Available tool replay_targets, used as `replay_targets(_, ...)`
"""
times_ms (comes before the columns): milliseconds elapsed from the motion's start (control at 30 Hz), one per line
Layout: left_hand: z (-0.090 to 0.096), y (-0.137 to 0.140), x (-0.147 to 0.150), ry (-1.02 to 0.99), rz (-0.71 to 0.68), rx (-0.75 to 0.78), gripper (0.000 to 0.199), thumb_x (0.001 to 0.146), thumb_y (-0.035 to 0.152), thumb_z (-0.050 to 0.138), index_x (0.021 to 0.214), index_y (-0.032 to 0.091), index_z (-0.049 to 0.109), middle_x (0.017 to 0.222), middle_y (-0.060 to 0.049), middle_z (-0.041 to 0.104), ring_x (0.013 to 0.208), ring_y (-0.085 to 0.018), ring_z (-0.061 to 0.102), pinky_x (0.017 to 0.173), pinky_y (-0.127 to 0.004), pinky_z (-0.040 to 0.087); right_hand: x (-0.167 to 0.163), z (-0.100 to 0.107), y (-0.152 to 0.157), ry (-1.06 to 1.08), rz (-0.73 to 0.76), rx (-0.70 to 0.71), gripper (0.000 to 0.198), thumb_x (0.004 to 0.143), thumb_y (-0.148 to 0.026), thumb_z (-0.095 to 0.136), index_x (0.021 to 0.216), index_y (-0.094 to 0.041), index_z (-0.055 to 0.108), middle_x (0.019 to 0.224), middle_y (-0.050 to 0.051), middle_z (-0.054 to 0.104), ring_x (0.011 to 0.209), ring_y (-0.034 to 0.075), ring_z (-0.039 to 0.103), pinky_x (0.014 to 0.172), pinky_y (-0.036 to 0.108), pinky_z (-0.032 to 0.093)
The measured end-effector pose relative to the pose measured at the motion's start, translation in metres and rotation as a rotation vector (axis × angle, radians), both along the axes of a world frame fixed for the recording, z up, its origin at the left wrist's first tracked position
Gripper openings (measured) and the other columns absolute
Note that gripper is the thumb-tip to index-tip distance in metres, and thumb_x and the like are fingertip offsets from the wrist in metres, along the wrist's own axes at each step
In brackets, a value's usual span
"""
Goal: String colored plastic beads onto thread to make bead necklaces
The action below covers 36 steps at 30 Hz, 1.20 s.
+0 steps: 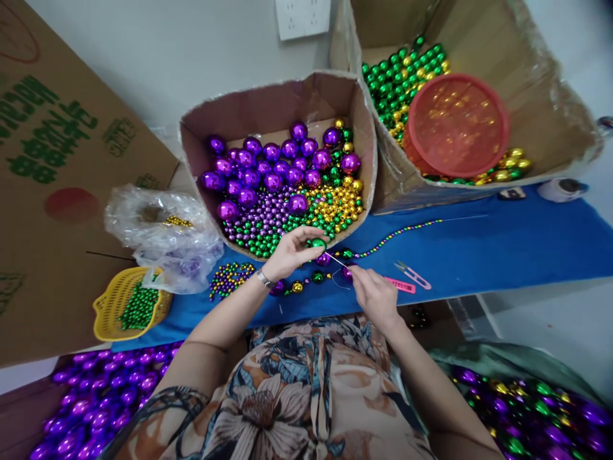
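My left hand (pixel 295 251) holds a shiny green bead (pixel 318 243) between thumb and fingers, just in front of the open carton. A thin needle (pixel 338 260) runs from that bead to my right hand (pixel 376 292), whose thumb and fingers are pinched on its other end. A purple bead (pixel 347 273) sits beside the right fingertips, and another shows under the green one. Below my hands lies a strand of purple, gold and green beads (pixel 297 287). A string of small beads (pixel 397 232) curves away to the right on the blue cloth.
The carton (pixel 278 96) holds purple, green and gold beads. A larger carton (pixel 550 108) with a red basket (pixel 460 124) stands at right. Pink snips (pixel 414 275) lie by my right hand. A yellow basket (pixel 112 313) and plastic bag (pixel 186 249) are at left.
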State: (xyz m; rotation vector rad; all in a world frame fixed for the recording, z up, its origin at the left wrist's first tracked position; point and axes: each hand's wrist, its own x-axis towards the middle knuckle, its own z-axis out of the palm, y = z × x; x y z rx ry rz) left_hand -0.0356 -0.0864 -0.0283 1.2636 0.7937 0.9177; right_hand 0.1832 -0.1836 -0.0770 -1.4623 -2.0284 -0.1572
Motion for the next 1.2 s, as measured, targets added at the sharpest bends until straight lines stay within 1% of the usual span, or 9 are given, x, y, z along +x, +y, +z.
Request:
replay_targets(200, -0.008, -0.008, 0.007, -0.091, -0.002, -0.168, 0.036, 0.07, 0.031, 0.083, 0.098, 0.015, 0.066, 0.098, -0.007, 0.072, 0.072, -0.01, 0.063, 0.062, -0.022, 0.052, -0.008, -0.002, -0.001, 0.172, 0.077, -0.098, 0.021, 0.097, -0.019, 0.048, 0.106, -0.018, 0.067, 0.09, 0.004, 0.073, 0.077, 0.013, 0.068, 0.074, 0.023, 0.05)
replay_targets(333, -0.01, -0.01, 0.007, -0.085, -0.08, -0.147, 0.04, 0.075, 0.039, 0.078, 0.105, 0.016, 0.067, 0.109, -0.011, 0.071, 0.088, -0.016, 0.067, 0.07, -0.025, 0.053, -0.013, -0.005, -0.001, 0.252, 0.1, -0.183, 0.025, 0.099, -0.022, 0.043, 0.107, -0.019, 0.066, 0.095, 0.006, 0.074, 0.084, 0.015, 0.07, 0.078, 0.025, 0.053)
replay_targets(433, -0.009, 0.0, 0.001, -0.044, 0.032, -0.068, 0.04, 0.085, 0.048, 0.066, 0.11, 0.017, 0.067, 0.114, -0.012, 0.068, 0.092, -0.017, 0.066, 0.071, -0.026, 0.053, -0.01, -0.008, -0.002, 0.258, 0.054, -0.204, 0.026, 0.099, -0.025, 0.042, 0.104, -0.019, 0.066, 0.09, 0.006, 0.073, 0.08, 0.015, 0.07, 0.075, 0.025, 0.053)
replay_targets(533, -0.01, 0.02, -0.001, 0.194, 0.213, 0.145, 0.029, 0.087, 0.041, 0.064, 0.101, 0.016, 0.069, 0.098, -0.009, 0.071, 0.082, -0.015, 0.064, 0.068, -0.025, 0.05, -0.004, -0.01, -0.003, 0.253, 0.003, -0.2, 0.025, 0.099, -0.026, 0.042, 0.1, -0.018, 0.066, 0.084, 0.006, 0.072, 0.074, 0.015, 0.068, 0.071, 0.025, 0.052)
replay_targets(667, -0.011, 0.042, 0.003, 0.476, 0.233, 0.428, 0.018, 0.085, 0.029, 0.065, 0.096, 0.017, 0.072, 0.092, -0.006, 0.072, 0.081, -0.016, 0.065, 0.072, -0.027, 0.048, 0.002, -0.011, -0.005, 0.252, -0.019, -0.17, 0.023, 0.099, -0.024, 0.043, 0.097, -0.018, 0.065, 0.085, 0.006, 0.072, 0.073, 0.015, 0.068, 0.069, 0.025, 0.05)
replay_targets(767, -0.004, 0.053, -0.008, 0.553, 0.319, 0.486, 0.019, 0.087, 0.029, 0.061, 0.098, 0.018, 0.071, 0.089, -0.005, 0.072, 0.074, -0.014, 0.063, 0.068, -0.027, 0.047, 0.005, -0.013, -0.007, 0.248, -0.018, -0.145, 0.02, 0.098, -0.021, 0.044, 0.099, -0.017, 0.064, 0.086, 0.006, 0.072, 0.074, 0.015, 0.068, 0.069, 0.024, 0.049)
replay_targets(933, 0.009, 0.06, -0.063, 0.665, 0.529, 0.5, 0.023, 0.087, 0.033, 0.06, 0.099, 0.016, 0.07, 0.088, -0.005, 0.072, 0.073, -0.013, 0.062, 0.067, -0.025, 0.046, 0.007, -0.019, -0.008, 0.251, -0.006, -0.131, 0.019, 0.097, -0.021, 0.046, 0.102, -0.016, 0.064, 0.09, 0.007, 0.073, 0.077, 0.015, 0.068, 0.071, 0.025, 0.05)
replay_targets(1067, 0.005, 0.049, -0.089, 0.834, 0.445, 0.48, 0.023, 0.086, 0.033, 0.059, 0.098, 0.016, 0.069, 0.088, -0.004, 0.072, 0.073, -0.015, 0.063, 0.07, -0.026, 0.047, 0.002, -0.021, -0.004, 0.256, 0.023, -0.145, 0.02, 0.097, -0.022, 0.046, 0.103, -0.017, 0.064, 0.09, 0.007, 0.073, 0.077, 0.016, 0.069, 0.071, 0.025, 0.05)
replay_targets(1200, -0.007, 0.038, -0.076, 1.016, 0.223, 0.574, 0.019, 0.088, 0.029, 0.056, 0.098, 0.019, 0.069, 0.091, -0.006, 0.071, 0.085, -0.021, 0.064, 0.08, -0.032, 0.048, -0.004, -0.018, -0.001, 0.252, 0.044, -0.149, 0.019, 0.097, -0.021, 0.045, 0.101, -0.018, 0.064, 0.085, 0.006, 0.072, 0.074, 0.015, 0.068, 0.069, 0.025, 0.05)
